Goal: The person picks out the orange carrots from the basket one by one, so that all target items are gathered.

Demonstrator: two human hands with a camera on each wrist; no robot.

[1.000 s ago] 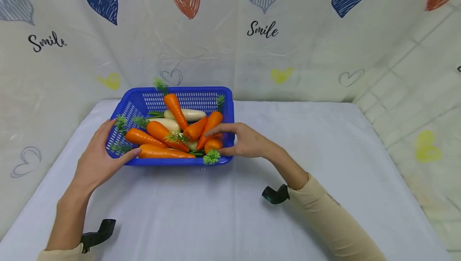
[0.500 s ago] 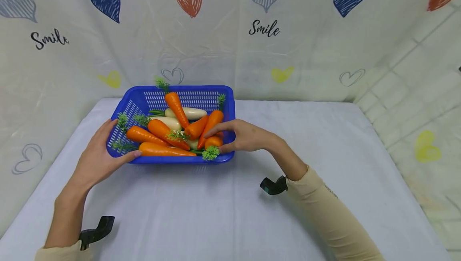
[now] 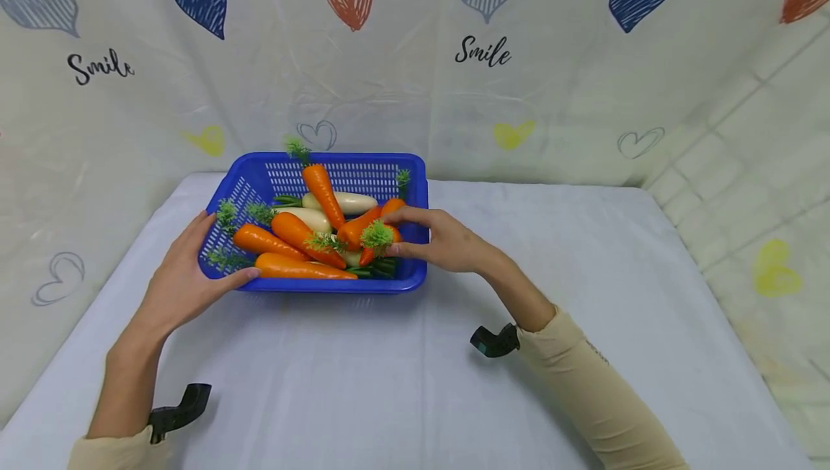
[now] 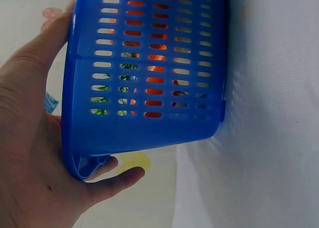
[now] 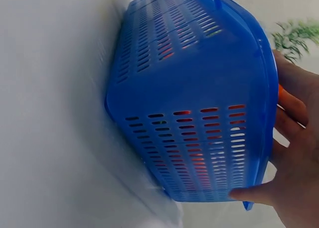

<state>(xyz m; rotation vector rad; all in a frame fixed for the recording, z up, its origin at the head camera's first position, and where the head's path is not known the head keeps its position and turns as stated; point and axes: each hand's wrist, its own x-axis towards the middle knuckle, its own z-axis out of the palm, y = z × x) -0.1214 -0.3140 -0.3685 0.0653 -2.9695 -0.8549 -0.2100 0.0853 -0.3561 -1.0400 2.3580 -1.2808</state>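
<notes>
A blue plastic basket stands on the white-covered table, filled with orange carrots and white radishes. My left hand grips the basket at its left rim, the thumb over the front left corner. Reaching over the right rim, my right hand pinches a carrot, thumb below and fingers above. Its leafy green top points forward from the fingertips, while most of its orange body is hidden by the fingers. In the right wrist view, another finger lies along the basket's outer wall.
Behind the table hangs a pale curtain printed with hearts and "Smile". White cloth spreads to the right of the basket and in front of it. Black wrist mounts show below both forearms.
The right hand has lifted the carrot from the front right corner up and slightly back, its green top rising with it. Green leaves now show in that corner. The left hand keeps its hold.
</notes>
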